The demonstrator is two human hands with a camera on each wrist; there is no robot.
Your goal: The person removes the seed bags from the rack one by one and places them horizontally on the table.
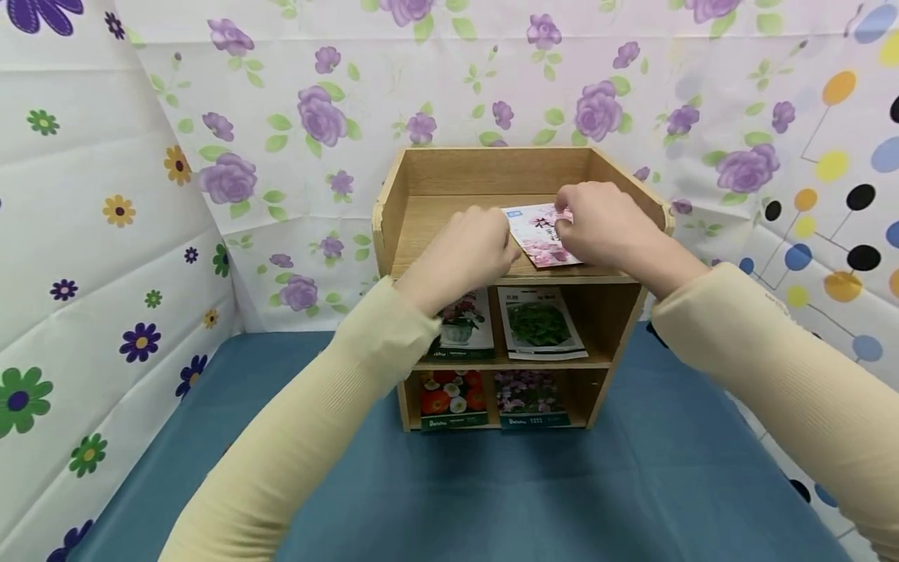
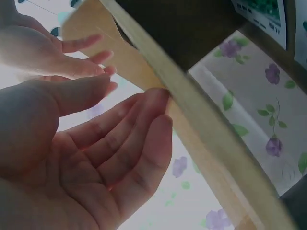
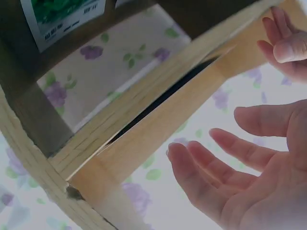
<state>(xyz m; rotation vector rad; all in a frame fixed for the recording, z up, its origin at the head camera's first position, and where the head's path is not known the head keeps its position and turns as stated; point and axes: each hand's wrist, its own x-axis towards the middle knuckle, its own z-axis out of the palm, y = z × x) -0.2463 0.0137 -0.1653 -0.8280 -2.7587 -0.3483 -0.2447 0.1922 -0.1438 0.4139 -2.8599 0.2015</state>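
A seed packet with pink blossoms (image 1: 542, 248) lies flat on the top board of a small wooden shelf (image 1: 449, 195), close to its front edge. My right hand (image 1: 604, 222) is over the packet's right side; in the right wrist view its fingers (image 3: 230, 179) are loosely bent, thumb apart, nothing between them. To the packet's left, my left hand (image 1: 467, 250) hovers at the front edge of the board. In the left wrist view its fingers (image 2: 139, 148) are relaxed, with the tips right by the shelf edge and the palm bare.
Below, compartments hold packets of potted flowers (image 1: 467, 328), green leaves (image 1: 541, 321), red and white flowers (image 1: 453, 400) and purple flowers (image 1: 531, 396). The shelf stands on a blue-green cloth (image 1: 492, 499), with floral sheets (image 1: 281, 156) behind and at the sides. Raised walls edge the top board.
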